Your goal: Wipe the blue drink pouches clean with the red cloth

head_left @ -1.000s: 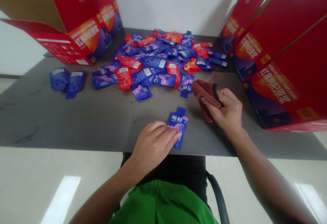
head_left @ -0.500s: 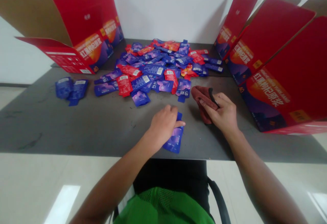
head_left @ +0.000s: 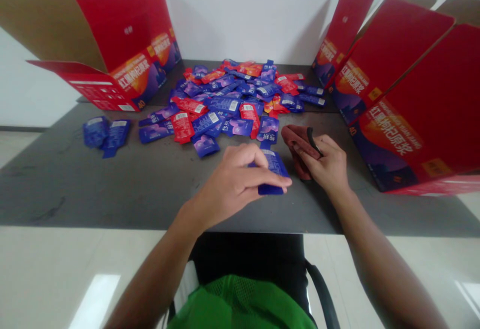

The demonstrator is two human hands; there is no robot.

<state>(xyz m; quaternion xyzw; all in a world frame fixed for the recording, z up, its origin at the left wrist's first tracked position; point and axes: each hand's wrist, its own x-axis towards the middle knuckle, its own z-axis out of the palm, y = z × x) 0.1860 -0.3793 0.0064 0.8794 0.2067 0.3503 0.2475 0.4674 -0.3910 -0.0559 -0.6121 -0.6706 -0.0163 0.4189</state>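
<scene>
Moved nearer the folded reddish-brown cloth (head_left: 296, 138) clutched in the right hand (head_left: 330, 163), one flat blue foil pouch (head_left: 276, 162) is pinched in the grip of the left hand (head_left: 242, 176), over the grey worktop (head_left: 161, 189), just left of the cloth; its long axis is unclear.

We pinch a blue printed sachet (head_left: 276, 162), partly covered, in our left hand (head_left: 238, 179); just beside it, our right hand (head_left: 330, 163) grips a bunched reddish-brown cloth (head_left: 296, 138).

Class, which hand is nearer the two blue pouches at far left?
Left. The left hand is to the right of the two blue pouches; the right hand, gripping a brown cloth, is farther right.
</scene>
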